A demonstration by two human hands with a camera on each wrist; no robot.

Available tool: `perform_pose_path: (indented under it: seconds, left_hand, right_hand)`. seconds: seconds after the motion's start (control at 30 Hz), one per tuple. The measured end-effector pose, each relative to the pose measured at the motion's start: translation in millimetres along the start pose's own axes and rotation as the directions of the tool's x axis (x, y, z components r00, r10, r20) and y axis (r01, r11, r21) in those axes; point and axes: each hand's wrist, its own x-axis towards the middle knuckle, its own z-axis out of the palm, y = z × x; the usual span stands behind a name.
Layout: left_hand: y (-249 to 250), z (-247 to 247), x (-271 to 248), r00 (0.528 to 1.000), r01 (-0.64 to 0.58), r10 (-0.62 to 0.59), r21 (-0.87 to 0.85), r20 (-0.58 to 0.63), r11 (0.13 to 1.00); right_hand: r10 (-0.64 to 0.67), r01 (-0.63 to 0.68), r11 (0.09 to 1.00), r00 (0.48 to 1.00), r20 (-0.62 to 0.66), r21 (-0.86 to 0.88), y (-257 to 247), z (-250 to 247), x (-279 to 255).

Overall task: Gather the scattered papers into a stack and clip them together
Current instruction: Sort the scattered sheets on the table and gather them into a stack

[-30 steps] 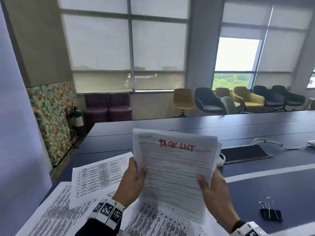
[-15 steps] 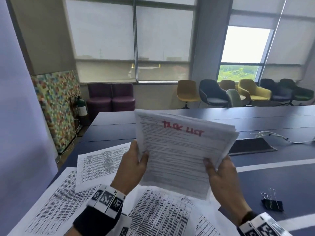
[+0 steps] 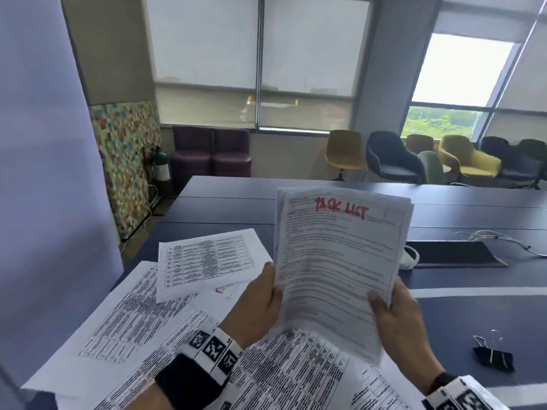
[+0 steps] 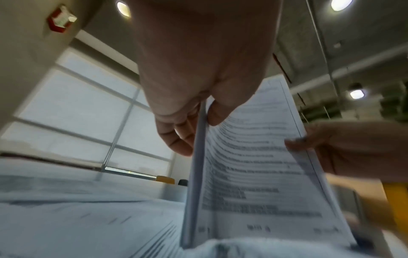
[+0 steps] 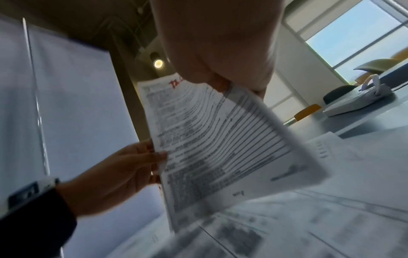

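I hold a stack of printed papers (image 3: 337, 267) upright above the table, its top sheet headed "TASK LIST" in red. My left hand (image 3: 260, 300) grips its left edge, thumb in front, fingers behind; the same paper stack (image 4: 249, 165) shows edge-on in the left wrist view, pinched by my left hand (image 4: 198, 111). My right hand (image 3: 393, 315) grips the right edge; the right wrist view shows the paper stack (image 5: 216, 144) from below. Loose sheets (image 3: 207, 258) lie scattered on the table to the left and under my arms. A black binder clip (image 3: 492, 358) lies on the table at right.
The dark blue table (image 3: 325, 190) runs far ahead. A black mat (image 3: 455, 254), a white cable (image 3: 503, 241) and a small white object (image 3: 410, 257) lie right of the stack. A purple panel (image 3: 44, 173) stands close at left. Chairs (image 3: 390, 156) line the windows.
The stack has turned more upright and squarer, its sheets less fanned at the right. Both hands keep their grips. The head view has tilted down and shifted.
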Motion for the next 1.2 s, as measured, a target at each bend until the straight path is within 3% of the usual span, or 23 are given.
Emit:
perform_pose_path:
  seconds: [0.07,0.17,0.3,0.37,0.4,0.43,0.5,0.53,0.6,0.63,0.7,0.8,0.87,0.97,1.2]
  left_hand:
    - [12.1,-16.7,-2.4,1.000,0.023,-0.025,-0.184,-0.009,0.983]
    - [32.4,-55.2,-8.5,0.998,0.053,-0.058,-0.421,0.000,0.906]
    - [42.0,-100.9,-15.3,0.997,-0.013,-0.008,-0.250,-0.081,0.968]
    - [35.9,-121.3,-17.7,0.984,-0.003,-0.024,-0.151,-0.177,0.988]
    - [30.2,-131.9,-18.5,0.974,0.015,-0.042,-0.120,-0.223,0.993]
    - [25.3,-143.5,-21.8,0.960,0.040,-0.065,-0.096,-0.273,0.995]
    - [14.3,-165.3,-27.2,0.924,0.081,-0.092,-0.044,-0.372,0.996]
    - [6.8,-177.0,-31.9,0.897,0.100,-0.100,-0.022,-0.431,0.995]
    - [-7.1,-195.8,-39.9,0.840,0.137,-0.111,0.010,-0.531,0.991]
    - [-12.9,-202.7,-43.0,0.820,0.145,-0.106,0.024,-0.562,0.989]
    - [-23.1,-213.2,-49.7,0.792,0.159,-0.100,0.046,-0.602,0.986]
    - [-33.5,-220.7,-57.3,0.757,0.163,-0.101,0.038,-0.646,0.986]
    - [-39.0,-221.2,-61.7,0.741,0.163,-0.110,0.019,-0.662,0.986]
    - [-44.4,-222.0,-67.2,0.724,0.149,-0.116,-0.009,-0.680,0.989]
    - [-47.7,-228.1,-66.9,0.730,0.131,-0.083,0.019,-0.678,0.991]
  right_hand:
    - [-0.009,0.011,0.998,1.000,-0.030,0.064,-13.2,-4.8,6.7]
    - [-0.019,0.000,0.971,0.997,0.080,0.240,-42.6,-8.0,21.1]
    - [-0.104,0.060,0.972,0.977,0.187,0.227,-77.3,12.1,43.4]
    - [-0.044,-0.030,0.977,0.940,0.338,0.211,-83.6,34.4,51.4]
    - [-0.014,-0.043,0.992,0.901,0.433,0.121,-83.1,45.9,52.2]
    - [-0.010,0.042,0.998,0.840,0.543,-0.047,-80.0,58.7,51.3]
    - [0.019,0.355,0.873,0.662,0.749,-0.335,-69.9,79.0,41.5]
    - [0.034,0.492,0.789,0.561,0.827,-0.366,-66.3,91.3,32.8]
    - [0.039,0.664,0.685,0.377,0.926,-0.299,-61.6,113.5,14.7]
    - [0.043,0.716,0.647,0.311,0.950,-0.263,-61.1,123.1,6.9]
    - [0.062,0.794,0.571,0.209,0.976,-0.206,-62.2,142.6,-3.5]
    - [0.081,0.877,0.464,0.103,0.991,-0.129,-67.2,165.9,-10.8]
    - [0.118,0.906,0.408,0.070,0.991,-0.113,-67.4,176.6,-13.7]
    - [0.138,0.910,0.399,0.061,0.989,-0.112,-64.2,183.6,-13.2]
    - [0.158,0.829,0.540,0.070,0.985,-0.146,-57.4,179.2,-8.6]
